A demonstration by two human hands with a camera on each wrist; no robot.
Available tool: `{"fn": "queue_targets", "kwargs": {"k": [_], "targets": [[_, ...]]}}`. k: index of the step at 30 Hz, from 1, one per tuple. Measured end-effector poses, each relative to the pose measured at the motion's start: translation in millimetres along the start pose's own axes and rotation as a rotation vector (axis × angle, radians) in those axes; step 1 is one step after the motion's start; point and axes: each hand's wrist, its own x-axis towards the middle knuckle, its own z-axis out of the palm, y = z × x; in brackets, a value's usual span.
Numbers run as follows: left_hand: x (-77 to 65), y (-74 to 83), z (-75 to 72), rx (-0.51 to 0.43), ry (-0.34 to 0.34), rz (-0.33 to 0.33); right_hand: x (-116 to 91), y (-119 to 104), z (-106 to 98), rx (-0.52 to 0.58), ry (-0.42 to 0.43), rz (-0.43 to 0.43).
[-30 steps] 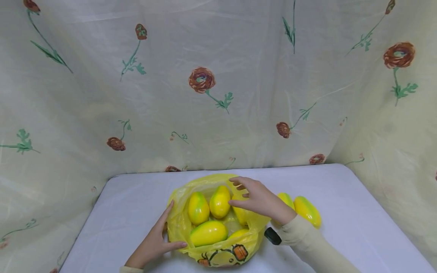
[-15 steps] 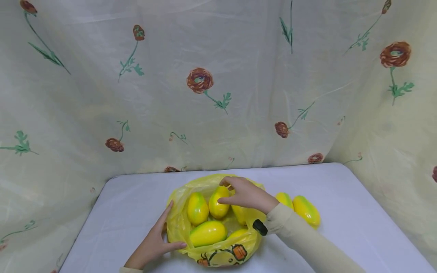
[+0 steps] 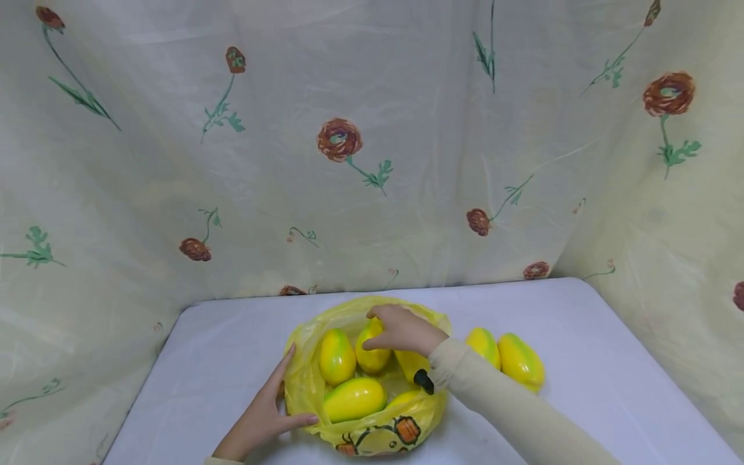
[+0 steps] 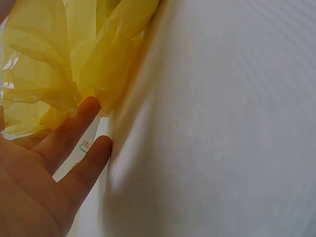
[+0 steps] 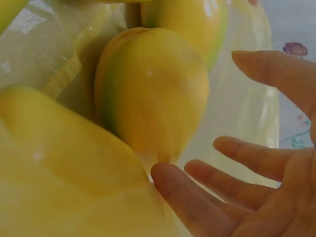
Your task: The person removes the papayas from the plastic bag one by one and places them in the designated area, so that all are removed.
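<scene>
While touching the yellow bag [image 3: 430, 410] with a spread left hand [image 3: 266, 408], hovering a loosely extended right hand [image 3: 403, 329] over a mango [image 3: 372, 363] inside.
Covering part of the mango in the head view, leaving contact hard to judge; showing most right fingers [image 5: 195, 203] only in the right wrist view, spreading just beside it.

Seven fruits [image 3: 352, 398], one yellow bag [image 3: 302, 382], one table [image 3: 232, 336].
I count five fruits in the bag, some partly hidden, and two more fruits [image 3: 522, 361] beside it; of my own, one left hand [image 3: 264, 411] and one right hand [image 3: 407, 331].
</scene>
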Motion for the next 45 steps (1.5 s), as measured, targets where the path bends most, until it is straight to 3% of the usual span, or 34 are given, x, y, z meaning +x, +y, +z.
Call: {"fn": "queue_targets", "kwargs": {"k": [10, 22, 45], "targets": [[-0.2, -3.0, 0.5, -0.011, -0.001, 0.023, 12.6, -5.1, 14.3, -0.032, 0.013, 0.057], [-0.4, -4.6, 0.1, -0.016, -0.002, 0.037, 18.7, -9.4, 25.4, -0.046, 0.031, 0.026], [-0.8, -0.2, -0.3, -0.002, 0.006, -0.011, 14.1, -2.3, 24.9, 0.017, 0.024, 0.023]]}}
